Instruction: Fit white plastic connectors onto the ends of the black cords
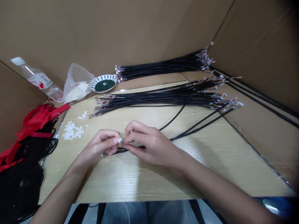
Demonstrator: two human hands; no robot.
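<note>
While the left hand is pinching a small white connector between its fingers, the right hand is closing its fingers narrowly on the end of a black cable, the two hands nearly meeting just above the tabletop. The step in hand appears to be fitting connector to cable end; the next move seems to call for careful alignment and a steady push. Left of the fingers, loose white connectors are lying in a heap; beyond the fingers, a bundle of black cables is lying across the tabletop.
</note>
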